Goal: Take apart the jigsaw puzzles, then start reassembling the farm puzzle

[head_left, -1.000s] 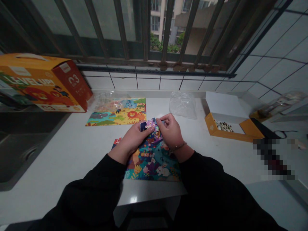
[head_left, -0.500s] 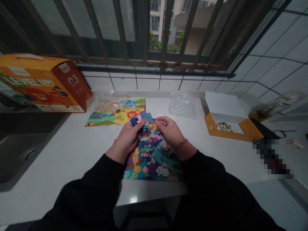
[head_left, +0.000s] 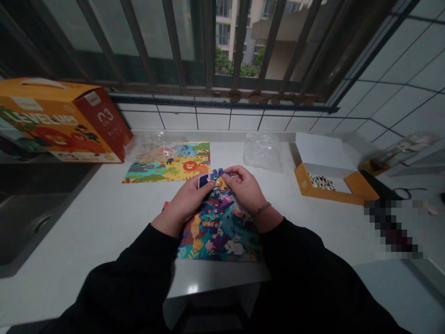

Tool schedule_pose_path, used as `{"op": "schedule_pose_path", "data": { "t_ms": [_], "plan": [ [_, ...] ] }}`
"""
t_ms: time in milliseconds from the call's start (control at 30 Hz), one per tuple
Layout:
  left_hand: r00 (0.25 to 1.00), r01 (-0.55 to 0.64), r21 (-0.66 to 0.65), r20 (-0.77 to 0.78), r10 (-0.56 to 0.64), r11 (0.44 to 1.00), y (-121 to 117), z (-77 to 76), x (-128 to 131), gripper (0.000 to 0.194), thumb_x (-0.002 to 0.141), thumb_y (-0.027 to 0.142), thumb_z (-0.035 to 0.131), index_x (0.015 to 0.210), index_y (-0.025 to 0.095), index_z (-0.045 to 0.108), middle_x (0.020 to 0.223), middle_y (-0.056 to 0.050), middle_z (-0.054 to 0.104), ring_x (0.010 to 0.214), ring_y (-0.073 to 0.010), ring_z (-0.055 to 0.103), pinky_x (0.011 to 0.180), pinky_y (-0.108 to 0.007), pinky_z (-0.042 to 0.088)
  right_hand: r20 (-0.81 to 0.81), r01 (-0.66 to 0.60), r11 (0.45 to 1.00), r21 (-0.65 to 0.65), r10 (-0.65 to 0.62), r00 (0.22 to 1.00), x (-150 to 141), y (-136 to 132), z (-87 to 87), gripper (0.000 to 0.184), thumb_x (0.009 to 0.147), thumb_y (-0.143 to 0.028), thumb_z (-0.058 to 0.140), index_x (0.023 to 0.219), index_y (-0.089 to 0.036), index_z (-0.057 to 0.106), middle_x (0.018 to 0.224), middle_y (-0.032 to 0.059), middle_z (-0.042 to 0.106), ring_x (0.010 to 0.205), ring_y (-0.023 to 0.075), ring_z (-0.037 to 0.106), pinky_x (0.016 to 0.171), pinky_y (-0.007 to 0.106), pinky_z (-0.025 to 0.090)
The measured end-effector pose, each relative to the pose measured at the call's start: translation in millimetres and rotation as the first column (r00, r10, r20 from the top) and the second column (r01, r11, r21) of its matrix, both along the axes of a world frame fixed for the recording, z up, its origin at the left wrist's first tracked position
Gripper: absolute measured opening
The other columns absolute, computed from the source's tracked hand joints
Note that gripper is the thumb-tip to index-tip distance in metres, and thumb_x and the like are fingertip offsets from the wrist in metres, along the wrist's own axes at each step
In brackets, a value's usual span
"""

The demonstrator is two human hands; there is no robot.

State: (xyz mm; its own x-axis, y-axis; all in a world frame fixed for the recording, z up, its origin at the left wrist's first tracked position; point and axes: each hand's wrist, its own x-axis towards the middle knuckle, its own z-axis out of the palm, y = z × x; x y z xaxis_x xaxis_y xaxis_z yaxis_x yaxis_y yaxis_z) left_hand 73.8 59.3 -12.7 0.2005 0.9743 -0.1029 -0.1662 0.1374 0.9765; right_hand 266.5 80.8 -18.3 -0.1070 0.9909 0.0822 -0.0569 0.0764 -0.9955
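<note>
A colourful picture sheet with rabbits and plants lies near the counter's front edge. Over its upper part my left hand is closed on several small puzzle pieces, some dark blue, pinned under the thumb. Close beside it, my right hand pinches the right side of a puzzle piece with a yellow figure. The fingertips of both hands almost meet there. Loose pieces and the printed picture blend in colour, so I cannot tell every piece apart.
A yellow animal picture sheet lies behind on the left, partly under clear plastic wrapping. Another clear bag is at the back. On the right stands an open yellow box with patterned pieces inside. A large orange box stands beside the sink.
The grey-blue piece that stuck up between my hands no longer shows, and a piece with a yellow figure is uppermost. My left hand has shifted slightly right, toward the right hand.
</note>
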Motion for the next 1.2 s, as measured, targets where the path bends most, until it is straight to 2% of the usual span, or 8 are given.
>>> {"op": "schedule_pose_path", "data": {
  "t_ms": [233,367,500,767,900,1033,1100,1200],
  "plan": [
    [0.993,0.112,-0.084,0.052,-0.108,0.990,-1,-4.6,0,0.043,0.090,0.054,0.083,0.114,0.020,0.080,0.099,-0.009,0.084,0.078,-0.0231,0.077,0.075,-0.034,0.061,0.030,-0.063,0.995,-0.081,0.066,0.997,2,5,-5.5,0.044,0.083,-0.058,0.086,0.102,-0.020,0.073,0.083,0.0008,0.072,0.061,0.0124,0.060,0.054,0.026,0.050],
    [0.989,-0.112,-0.131,0.086,0.124,0.985,6,-4.5,0,0.043,0.093,0.053,0.080,0.121,0.021,0.076,0.099,-0.008,0.084,0.074,-0.0226,0.077,0.071,-0.036,0.064,-0.045,0.004,0.997,-0.079,-0.008,0.999,5,6,-1.8,0.049,0.080,-0.061,0.089,0.103,-0.021,0.073,0.086,0.0015,0.074,0.065,0.0130,0.062,0.056,0.025,0.052],
    [0.931,-0.298,-0.195,0.158,0.330,0.934,11,0.0,-2,0.036,0.096,0.046,0.075,0.121,0.019,0.073,0.098,-0.010,0.084,0.076,-0.0245,0.079,0.075,-0.041,0.067,-0.130,-0.144,0.985,-0.097,0.131,0.983,1,0,1.1,0.047,0.082,-0.062,0.086,0.104,-0.022,0.073,0.094,0.0030,0.079,0.074,0.0149,0.068,0.065,0.027,0.057],
    [0.953,-0.079,-0.103,0.283,0.106,0.991,4,7.7,2,0.046,0.104,0.056,0.065,0.131,0.019,0.073,0.136,-0.019,0.078,0.120,-0.0313,0.077,0.098,-0.044,0.065,0.015,-0.166,0.986,-0.036,0.166,0.986,-10,-5,-12.6,0.039,0.087,-0.057,0.082,0.102,-0.025,0.065,0.090,-0.0009,0.076,0.076,0.0171,0.069,0.067,0.030,0.058],
    [0.915,-0.248,-0.106,0.303,0.268,0.963,12,7.7,-1,0.044,0.111,0.051,0.055,0.133,0.015,0.067,0.133,-0.022,0.078,0.121,-0.0288,0.078,0.101,-0.043,0.064,0.009,-0.069,0.997,-0.043,0.070,0.998,-6,0,-12.7,0.044,0.087,-0.061,0.082,0.104,-0.024,0.063,0.087,-0.0011,0.073,0.072,0.0153,0.067,0.064,0.027,0.055],
    [0.883,-0.404,-0.201,0.171,0.438,0.893,15,2.8,-1,0.045,0.111,0.057,0.053,0.133,0.019,0.060,0.110,-0.017,0.084,0.098,-0.0271,0.084,0.086,-0.041,0.068,-0.082,-0.003,1.000,-0.029,0.000,0.997,-6,2,-7.1,0.049,0.084,-0.062,0.084,0.106,-0.024,0.062,0.091,-0.0007,0.073,0.076,0.0149,0.068,0.068,0.027,0.055],
    [0.915,-0.372,-0.203,0.083,0.394,0.906,11,-2.9,1,0.056,0.105,0.070,0.057,0.127,0.020,0.066,0.096,-0.015,0.084,0.087,-0.0293,0.084,0.076,-0.040,0.068,-0.126,-0.005,1.000,-0.022,0.002,0.992,-7,1,-5.1,0.051,0.082,-0.063,0.085,0.107,-0.025,0.061,0.091,-0.0013,0.073,0.078,0.0149,0.068,0.071,0.027,0.056],
    [0.985,-0.162,-0.224,0.019,0.171,0.961,4,-13.1,5,0.068,0.095,0.083,0.061,0.115,0.020,0.078,0.083,-0.014,0.083,0.082,-0.0337,0.084,0.067,-0.041,0.067,-0.119,-0.071,0.997,-0.028,0.068,0.991,-10,-3,-4.5,0.050,0.082,-0.063,0.084,0.106,-0.025,0.062,0.089,-0.0023,0.072,0.073,0.0140,0.066,0.068,0.028,0.057]
  ]
}}
